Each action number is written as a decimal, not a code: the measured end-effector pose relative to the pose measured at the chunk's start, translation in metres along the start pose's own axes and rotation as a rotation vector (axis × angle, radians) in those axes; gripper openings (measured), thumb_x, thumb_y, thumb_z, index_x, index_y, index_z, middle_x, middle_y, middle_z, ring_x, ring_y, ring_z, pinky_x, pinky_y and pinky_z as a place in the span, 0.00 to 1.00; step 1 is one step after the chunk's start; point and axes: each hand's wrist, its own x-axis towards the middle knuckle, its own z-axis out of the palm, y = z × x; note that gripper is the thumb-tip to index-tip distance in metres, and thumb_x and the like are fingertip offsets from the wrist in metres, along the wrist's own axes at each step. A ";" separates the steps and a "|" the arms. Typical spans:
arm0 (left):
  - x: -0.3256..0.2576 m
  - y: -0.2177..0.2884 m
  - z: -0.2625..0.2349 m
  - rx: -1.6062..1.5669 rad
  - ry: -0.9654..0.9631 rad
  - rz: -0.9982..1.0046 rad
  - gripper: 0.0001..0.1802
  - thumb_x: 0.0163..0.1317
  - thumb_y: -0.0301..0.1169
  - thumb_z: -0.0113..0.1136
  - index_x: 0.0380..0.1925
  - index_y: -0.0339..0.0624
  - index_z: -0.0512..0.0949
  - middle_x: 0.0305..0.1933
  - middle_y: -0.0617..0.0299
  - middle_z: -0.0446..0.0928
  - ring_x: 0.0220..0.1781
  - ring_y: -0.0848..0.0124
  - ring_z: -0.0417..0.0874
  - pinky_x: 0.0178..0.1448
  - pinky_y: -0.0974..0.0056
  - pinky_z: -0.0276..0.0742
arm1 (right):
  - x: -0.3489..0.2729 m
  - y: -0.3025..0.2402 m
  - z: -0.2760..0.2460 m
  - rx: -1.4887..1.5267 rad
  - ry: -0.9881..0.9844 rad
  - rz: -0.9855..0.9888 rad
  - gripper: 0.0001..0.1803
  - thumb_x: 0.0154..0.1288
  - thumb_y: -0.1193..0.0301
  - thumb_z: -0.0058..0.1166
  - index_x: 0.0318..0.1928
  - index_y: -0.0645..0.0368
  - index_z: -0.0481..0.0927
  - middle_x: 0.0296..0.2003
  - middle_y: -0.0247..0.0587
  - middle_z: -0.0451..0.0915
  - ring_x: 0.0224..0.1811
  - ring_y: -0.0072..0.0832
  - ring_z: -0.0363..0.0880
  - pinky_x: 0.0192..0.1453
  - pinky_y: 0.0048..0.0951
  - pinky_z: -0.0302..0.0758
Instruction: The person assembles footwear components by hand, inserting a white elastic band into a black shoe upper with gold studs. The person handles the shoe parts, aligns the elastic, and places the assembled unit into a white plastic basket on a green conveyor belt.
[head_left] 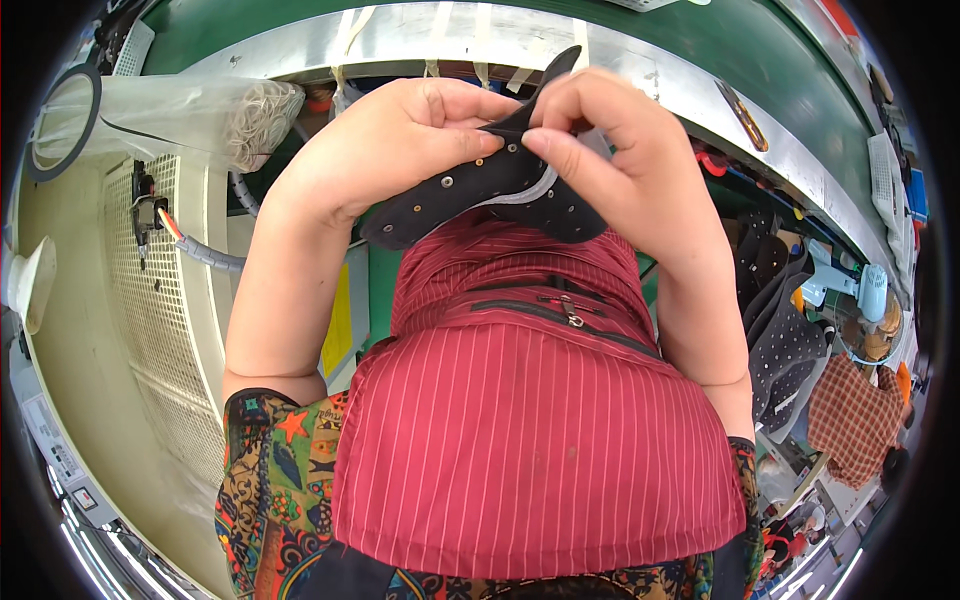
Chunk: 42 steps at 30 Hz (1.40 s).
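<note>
In front of my chest, above the red striped apron (530, 420) I wear, a black shoe upper (470, 195) is held in both hands. Small metal eyelets dot it, and a grey edge curves along one side. My left hand (385, 140) is closed on its upper edge, with the thumb lying over the top. Beside it, my right hand (625, 150) pinches the same edge between thumb and curled fingers. A black flap of the piece sticks up between the hands. The right fingertips are partly hidden and slightly blurred.
A metal bench edge (660, 65) runs across the far side, with a narrow tool (742, 115) on it. At left, a clear plastic bag with coiled cord (262, 125) lies near a perforated panel (165, 300). Dotted black pieces (785, 345) and a small blue fan (873, 290) are at right.
</note>
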 end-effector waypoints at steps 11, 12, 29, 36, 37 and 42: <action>-0.007 -0.001 -0.004 -0.120 -0.044 0.121 0.22 0.61 0.22 0.54 0.56 0.32 0.70 0.51 0.58 0.77 0.50 0.77 0.78 0.54 0.72 0.73 | 0.004 -0.008 0.001 0.199 -0.130 0.366 0.05 0.64 0.74 0.52 0.34 0.63 0.73 0.36 0.36 0.79 0.36 0.15 0.70 0.41 0.18 0.69; -0.008 0.002 -0.005 -0.114 -0.042 0.095 0.22 0.61 0.22 0.54 0.57 0.32 0.70 0.51 0.58 0.77 0.50 0.76 0.78 0.54 0.72 0.73 | 0.004 -0.007 0.002 0.226 -0.105 0.329 0.06 0.63 0.73 0.53 0.33 0.63 0.73 0.32 0.35 0.77 0.32 0.16 0.69 0.37 0.20 0.68; -0.013 0.001 -0.009 -0.328 -0.060 0.066 0.22 0.59 0.23 0.56 0.55 0.31 0.70 0.46 0.55 0.79 0.44 0.74 0.81 0.49 0.71 0.77 | 0.007 -0.004 0.001 0.112 -0.045 0.277 0.06 0.61 0.77 0.55 0.30 0.63 0.71 0.34 0.34 0.74 0.32 0.16 0.71 0.37 0.18 0.70; -0.013 0.000 -0.010 -0.323 -0.058 0.028 0.21 0.59 0.23 0.56 0.54 0.30 0.72 0.45 0.54 0.79 0.42 0.73 0.82 0.48 0.71 0.78 | 0.009 0.002 0.007 0.162 0.051 0.315 0.09 0.57 0.71 0.58 0.29 0.64 0.74 0.24 0.40 0.71 0.25 0.28 0.68 0.29 0.29 0.67; -0.013 0.000 -0.010 -0.324 -0.061 0.023 0.21 0.59 0.23 0.56 0.53 0.30 0.72 0.45 0.54 0.79 0.42 0.73 0.82 0.48 0.71 0.78 | 0.009 0.001 0.007 0.157 0.054 0.330 0.09 0.57 0.71 0.58 0.29 0.64 0.74 0.24 0.40 0.71 0.25 0.28 0.68 0.29 0.29 0.67; -0.013 0.001 -0.008 -0.297 -0.051 0.007 0.20 0.59 0.24 0.55 0.53 0.29 0.72 0.45 0.55 0.79 0.42 0.73 0.82 0.47 0.71 0.78 | 0.007 0.002 0.009 0.146 0.072 0.359 0.09 0.57 0.71 0.58 0.29 0.63 0.74 0.23 0.40 0.71 0.24 0.28 0.68 0.29 0.29 0.67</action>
